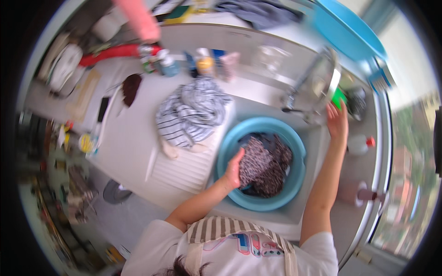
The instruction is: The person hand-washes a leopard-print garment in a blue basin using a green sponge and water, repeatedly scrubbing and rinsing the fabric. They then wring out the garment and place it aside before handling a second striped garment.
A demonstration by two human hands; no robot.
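My left hand (235,169) grips the edge of a dark speckled cloth (255,160) inside a round blue basin (226,193). Most of that cloth lies bunched in the basin, which stands in a laundry sink (316,148). My right hand (337,122) is stretched out past the faucet (291,100), with its fingertips at a bright green object (338,98). Blur hides whether the fingers are closed on that object. On the ridged washboard (176,170) left of the basin sits a heap of striped cloth (193,114), with pale fabric ends sticking out below it.
Behind the striped cloth stand pump bottles (169,65) and a yellow-labelled bottle (205,63). A round mirror (329,77) rises by the faucet. On the right ledge are a red-capped bottle (361,144) and a dark-wrapped item (356,103). A large blue tub (348,31) leans at upper right.
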